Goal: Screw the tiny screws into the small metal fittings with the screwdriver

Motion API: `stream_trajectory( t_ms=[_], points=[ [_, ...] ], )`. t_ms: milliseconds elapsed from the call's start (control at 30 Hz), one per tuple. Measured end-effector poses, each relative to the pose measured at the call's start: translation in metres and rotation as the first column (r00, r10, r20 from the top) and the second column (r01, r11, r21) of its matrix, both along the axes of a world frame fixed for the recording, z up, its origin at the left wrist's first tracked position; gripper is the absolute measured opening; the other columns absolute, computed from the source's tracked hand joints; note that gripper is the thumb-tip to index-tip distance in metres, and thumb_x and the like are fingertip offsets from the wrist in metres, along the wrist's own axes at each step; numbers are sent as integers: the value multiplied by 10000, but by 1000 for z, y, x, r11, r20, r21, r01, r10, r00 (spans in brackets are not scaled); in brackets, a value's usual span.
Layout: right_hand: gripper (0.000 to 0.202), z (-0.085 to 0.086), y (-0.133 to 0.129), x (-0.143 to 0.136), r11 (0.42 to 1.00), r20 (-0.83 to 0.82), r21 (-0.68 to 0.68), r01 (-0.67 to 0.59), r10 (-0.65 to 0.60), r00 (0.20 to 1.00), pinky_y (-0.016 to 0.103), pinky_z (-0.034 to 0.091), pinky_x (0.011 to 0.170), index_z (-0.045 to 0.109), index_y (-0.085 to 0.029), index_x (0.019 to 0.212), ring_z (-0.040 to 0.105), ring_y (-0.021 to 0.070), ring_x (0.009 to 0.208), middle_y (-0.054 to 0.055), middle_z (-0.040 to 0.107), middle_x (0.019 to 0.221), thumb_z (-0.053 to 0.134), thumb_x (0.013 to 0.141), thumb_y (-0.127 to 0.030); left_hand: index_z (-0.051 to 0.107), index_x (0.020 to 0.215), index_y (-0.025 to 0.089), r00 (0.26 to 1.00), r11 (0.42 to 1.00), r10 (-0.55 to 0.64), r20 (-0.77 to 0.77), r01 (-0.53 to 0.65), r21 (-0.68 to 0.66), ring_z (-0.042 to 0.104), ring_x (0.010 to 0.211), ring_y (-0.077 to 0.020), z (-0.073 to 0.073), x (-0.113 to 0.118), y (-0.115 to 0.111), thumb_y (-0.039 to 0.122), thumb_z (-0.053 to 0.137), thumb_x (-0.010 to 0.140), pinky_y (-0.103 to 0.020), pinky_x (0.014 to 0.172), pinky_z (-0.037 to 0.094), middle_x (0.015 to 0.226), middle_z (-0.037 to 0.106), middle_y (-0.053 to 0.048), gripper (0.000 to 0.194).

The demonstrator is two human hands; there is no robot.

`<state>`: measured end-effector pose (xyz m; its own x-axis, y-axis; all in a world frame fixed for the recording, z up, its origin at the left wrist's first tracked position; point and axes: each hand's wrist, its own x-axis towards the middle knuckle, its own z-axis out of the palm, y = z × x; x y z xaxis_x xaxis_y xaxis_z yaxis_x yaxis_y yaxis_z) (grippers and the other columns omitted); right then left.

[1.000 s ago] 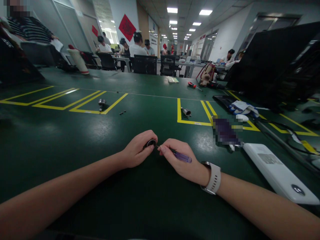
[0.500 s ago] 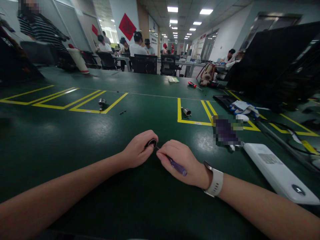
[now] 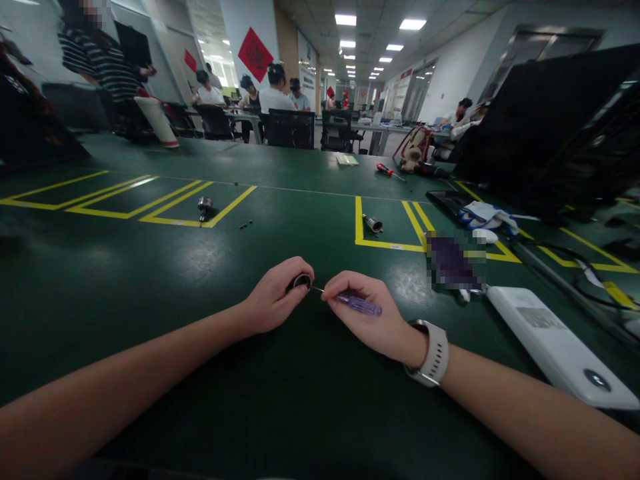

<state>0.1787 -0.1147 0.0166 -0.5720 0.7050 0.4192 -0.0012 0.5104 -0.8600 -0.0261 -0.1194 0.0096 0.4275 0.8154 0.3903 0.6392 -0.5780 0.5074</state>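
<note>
My left hand [image 3: 277, 297] is closed around a round dark metal part [image 3: 301, 281] with a ring-shaped opening. A screwdriver with a clear purple handle [image 3: 359, 305] is gripped in my right hand [image 3: 373, 317]. Its thin shaft points left, and the tip reaches the edge of the metal part; the exact contact is too small to tell. Beyond my hands, one metal fitting [image 3: 204, 205] stands inside a yellow-taped box at the left. Another metal piece [image 3: 373, 223] lies in a taped box at the right. Several tiny dark pieces [image 3: 245, 225] rest between the boxes.
A white power bank [image 3: 560, 343] and a pixelated dark object [image 3: 453, 261] lie at the right, near gloves [image 3: 487, 217] and cables. Further back are a red screwdriver [image 3: 385, 169] and a white cup [image 3: 156, 122]. A person in stripes [image 3: 103, 63] stands at the left.
My right hand has turned, so the screwdriver handle lies flatter and further right, with more of the shaft showing. My left hand has barely moved. The striped person has shifted right.
</note>
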Motion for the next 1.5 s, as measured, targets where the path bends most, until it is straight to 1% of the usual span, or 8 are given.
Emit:
stream_trajectory(
  t_ms=[167, 333, 800, 967, 1100, 1200, 1367, 1500],
  points=[
    [45, 8, -4, 0, 997, 43, -20, 74, -73, 996, 258, 476, 610, 589, -165, 854, 581, 130, 702, 19, 620, 800, 556, 823, -169, 492, 904, 152, 998, 999, -45, -32, 45, 1, 469, 741, -150, 2, 1, -2, 169, 425, 794, -279, 652, 391, 829, 496, -28, 130],
    [26, 7, -4, -1, 994, 61, 22, 106, -107, 992, 254, 459, 602, 575, -162, 819, 572, 129, 679, 17, 619, 771, 553, 823, -174, 488, 901, 150, 998, 998, -53, -37, 54, 15, 465, 750, -148, 2, 2, -3, 152, 423, 796, -279, 661, 386, 835, 490, -27, 124],
    [81, 8, -7, 0, 994, 96, 88, 66, -74, 993, 230, 408, 557, 490, -182, 832, 486, 97, 616, -21, 527, 740, 560, 806, -150, 498, 846, 157, 999, 999, -37, -10, 38, 20, 469, 722, -136, -2, 3, -1, 125, 372, 822, -269, 655, 392, 791, 494, -15, 132],
    [70, 13, -5, 2, 994, 88, 111, -15, 6, 996, 236, 423, 578, 510, -173, 796, 503, 101, 645, -5, 538, 769, 555, 792, -120, 493, 856, 159, 999, 999, -27, 26, 26, 24, 471, 717, -136, -1, 1, 0, 141, 379, 809, -268, 644, 395, 790, 493, -15, 125],
    [68, 18, -4, 3, 998, 99, 68, -9, 2, 995, 232, 386, 517, 528, -161, 778, 472, 94, 574, -15, 521, 693, 551, 827, -201, 482, 901, 155, 998, 997, -60, 10, 59, 48, 476, 732, -139, 0, 2, -2, 157, 459, 765, -264, 640, 403, 821, 492, -18, 138],
    [124, 20, -3, 2, 999, 86, 36, 34, -37, 996, 231, 382, 514, 522, -163, 750, 474, 93, 569, -21, 510, 659, 530, 851, -235, 477, 915, 159, 999, 997, -39, -24, 40, 65, 489, 758, -139, 0, 5, -4, 133, 507, 743, -261, 657, 417, 849, 503, -21, 177],
    [123, 21, -1, 2, 998, 43, -22, 64, -63, 997, 205, 380, 497, 480, -175, 782, 471, 79, 576, -36, 499, 689, 591, 763, -123, 507, 956, 172, 999, 997, -17, -41, 20, 73, 526, 865, -168, 0, 7, -2, 194, 532, 805, -312, 763, 446, 927, 551, -47, 155],
    [115, 22, 2, 4, 998, 72, -15, 63, -62, 996, 200, 373, 488, 485, -172, 756, 461, 73, 567, -34, 504, 689, 580, 758, -107, 566, 1037, 196, 993, 989, 98, -72, -89, 119, 519, 982, -216, 2, 6, -3, 256, 601, 789, -370, 830, 440, 1044, 549, -69, 257]
  ],
)
